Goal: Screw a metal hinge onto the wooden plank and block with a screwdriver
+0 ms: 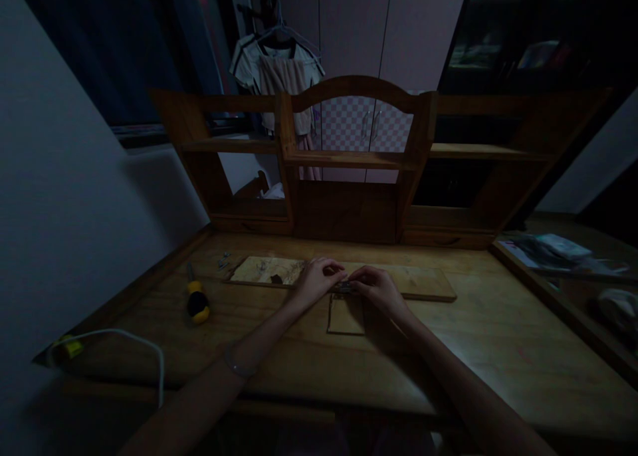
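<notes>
"Yellow, down at the far left of the wooden desk (478, 310): what is it?"

"A small bright object (74, 347) near the corner, too dim to name. A white cable (161, 369) arches past it and drops over the near edge."

"And next along?"

"A screwdriver (197, 302) with a yellow-and-black handle, lying loose, its shaft pointing to the back. Just beyond, to the right, a few small metal pieces (222, 264) lie scattered."

"Then the long board (423, 282)?"

"Flat across the middle, its left end ragged, with dark stains and a brown patch on that half."

"The left hand (318, 280)?"

"Over the board, a band (239, 366) round its forearm, thumb and forefinger bent in toward a small metallic part (343, 286) — I can't tell whether they pinch it or only touch it."

"Where is that part?"

"Between the two hands, by the long board's near edge, at the top of a small rectangular board (345, 318)."

"And the right hand (377, 287)?"

"Fingers curled, tips at the same part from the other side; the gloom hides whether they grip it. Past it the long board runs on, plain and pale."

"The far right?"

"Beyond the desk's raised edge — papers or flat packets (563, 246), in a dim heap."
</notes>
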### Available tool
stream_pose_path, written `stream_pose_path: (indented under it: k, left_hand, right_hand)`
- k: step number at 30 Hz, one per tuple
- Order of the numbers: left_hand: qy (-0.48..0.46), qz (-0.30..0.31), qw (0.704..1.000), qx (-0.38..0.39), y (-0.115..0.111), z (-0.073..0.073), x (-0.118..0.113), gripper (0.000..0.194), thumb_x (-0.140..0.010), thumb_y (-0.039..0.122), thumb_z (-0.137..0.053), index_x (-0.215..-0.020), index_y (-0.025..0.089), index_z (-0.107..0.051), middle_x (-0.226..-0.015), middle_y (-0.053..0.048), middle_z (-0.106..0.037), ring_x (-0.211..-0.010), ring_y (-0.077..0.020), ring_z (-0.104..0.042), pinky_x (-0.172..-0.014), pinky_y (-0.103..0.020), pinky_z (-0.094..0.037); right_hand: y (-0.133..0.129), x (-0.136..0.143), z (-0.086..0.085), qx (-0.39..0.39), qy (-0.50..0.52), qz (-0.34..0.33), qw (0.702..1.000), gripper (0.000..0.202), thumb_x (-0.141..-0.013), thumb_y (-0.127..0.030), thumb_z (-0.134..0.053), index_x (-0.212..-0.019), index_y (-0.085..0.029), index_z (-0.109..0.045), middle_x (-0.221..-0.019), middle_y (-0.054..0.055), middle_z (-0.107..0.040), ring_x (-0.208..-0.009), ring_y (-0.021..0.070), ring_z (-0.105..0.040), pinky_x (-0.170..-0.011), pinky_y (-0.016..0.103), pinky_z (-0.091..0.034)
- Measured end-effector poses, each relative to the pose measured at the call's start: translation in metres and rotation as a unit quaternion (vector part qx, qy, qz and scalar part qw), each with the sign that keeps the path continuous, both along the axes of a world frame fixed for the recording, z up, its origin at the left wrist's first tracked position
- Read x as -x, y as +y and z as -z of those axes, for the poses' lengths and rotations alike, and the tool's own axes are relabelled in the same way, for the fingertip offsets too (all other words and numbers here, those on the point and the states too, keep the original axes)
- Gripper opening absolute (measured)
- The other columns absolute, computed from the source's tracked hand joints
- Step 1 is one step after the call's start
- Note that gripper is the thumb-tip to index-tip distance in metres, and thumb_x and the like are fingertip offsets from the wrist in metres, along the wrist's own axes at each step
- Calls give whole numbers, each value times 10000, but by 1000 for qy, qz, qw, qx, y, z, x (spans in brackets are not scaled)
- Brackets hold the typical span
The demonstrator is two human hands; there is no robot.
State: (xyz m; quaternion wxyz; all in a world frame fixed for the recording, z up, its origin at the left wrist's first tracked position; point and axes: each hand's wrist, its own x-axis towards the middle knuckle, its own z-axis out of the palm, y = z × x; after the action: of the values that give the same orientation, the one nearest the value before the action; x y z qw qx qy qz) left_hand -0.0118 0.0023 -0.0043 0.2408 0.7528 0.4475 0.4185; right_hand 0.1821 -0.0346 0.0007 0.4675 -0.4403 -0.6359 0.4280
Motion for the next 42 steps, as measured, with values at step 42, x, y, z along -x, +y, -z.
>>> stream_pose_path:
  k: [42]
  left_hand:
    - [70, -12, 997, -34, -1, -1, 3, 144, -753, 342, -810, -851, 239, -785, -873, -33, -728, -913, -218, -639, -866, -346, -473]
  right_hand:
    - [-12, -2, -10, -176, -287, 6, 942, 207, -890, -254, -651, -1046, -254, -788, -1091, 83, -663, -902, 195, -662, -829, 332, -517]
